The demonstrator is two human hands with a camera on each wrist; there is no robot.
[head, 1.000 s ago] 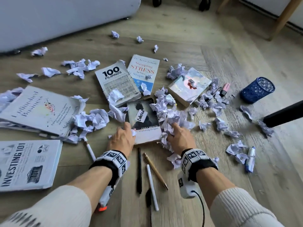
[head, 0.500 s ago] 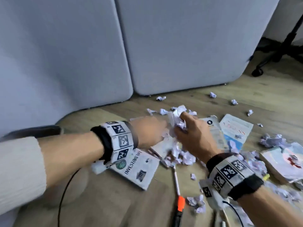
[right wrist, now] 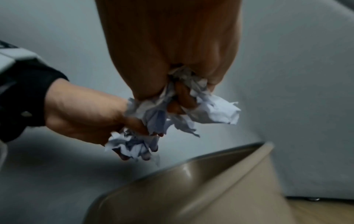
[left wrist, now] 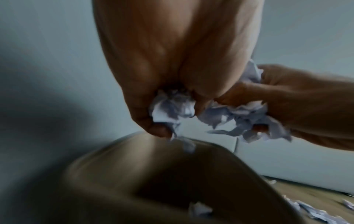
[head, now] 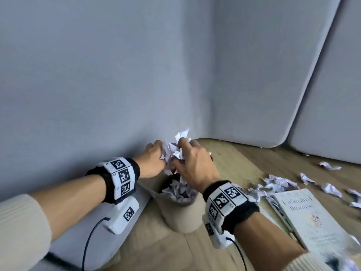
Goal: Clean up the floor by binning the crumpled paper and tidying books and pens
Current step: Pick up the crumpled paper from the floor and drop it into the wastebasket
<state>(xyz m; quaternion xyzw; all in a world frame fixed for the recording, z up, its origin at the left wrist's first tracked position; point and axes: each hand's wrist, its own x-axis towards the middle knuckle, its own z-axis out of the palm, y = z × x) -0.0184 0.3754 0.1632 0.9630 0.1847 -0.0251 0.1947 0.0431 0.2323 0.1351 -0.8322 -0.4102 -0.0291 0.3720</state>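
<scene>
A bundle of crumpled white paper [head: 176, 147] is held between both hands just above a beige bin [head: 184, 218] that stands by the grey wall. My left hand [head: 156, 160] grips its share of the crumpled paper [left wrist: 172, 106] with curled fingers. My right hand [head: 192, 163] grips more crumpled paper [right wrist: 216, 110] the same way. The bin's rim [right wrist: 220, 157] lies right under the fingers, and crumpled paper [head: 178, 191] fills its inside. A white book [head: 310, 218] lies on the wooden floor to the right.
More paper scraps [head: 277, 182] are strewn on the floor beyond the book, with single bits [head: 329, 165] farther right. Grey upholstered panels [head: 254, 75] rise behind the bin. A grey base [head: 93, 231] runs along the left under my forearm.
Both hands lifted a bundle of crumpled paper off the floor among the books and carried it left to above the bin. My view swung left with them.
</scene>
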